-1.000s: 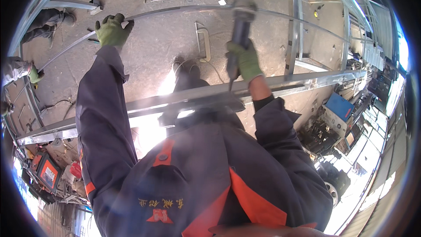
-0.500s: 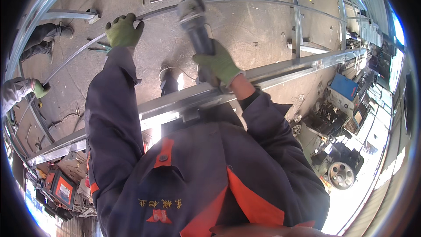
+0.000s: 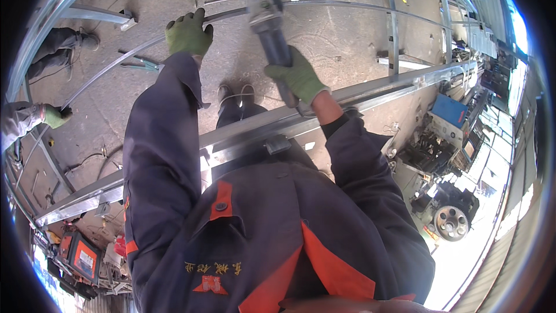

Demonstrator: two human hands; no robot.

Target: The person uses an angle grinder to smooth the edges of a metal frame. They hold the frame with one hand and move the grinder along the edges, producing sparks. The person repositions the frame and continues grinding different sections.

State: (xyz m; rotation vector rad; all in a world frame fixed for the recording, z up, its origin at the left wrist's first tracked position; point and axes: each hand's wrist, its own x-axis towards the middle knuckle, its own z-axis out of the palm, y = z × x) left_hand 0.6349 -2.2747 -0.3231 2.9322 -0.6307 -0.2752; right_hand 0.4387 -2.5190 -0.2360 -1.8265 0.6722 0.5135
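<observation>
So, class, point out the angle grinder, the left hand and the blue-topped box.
Angle grinder (image 3: 273, 45): head view, dark body.
Left hand (image 3: 189, 33): head view, gloved back.
Blue-topped box (image 3: 449, 111): head view, blue panel.

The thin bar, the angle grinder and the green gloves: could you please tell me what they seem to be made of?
Thin bar: probably metal, smooth and grey, with a faint sheen. Angle grinder: likely dark matte plastic on the body, with a silvery, apparently metal head. Green gloves: seemingly fabric, matte and close-fitting; any coating is unclear.
</observation>
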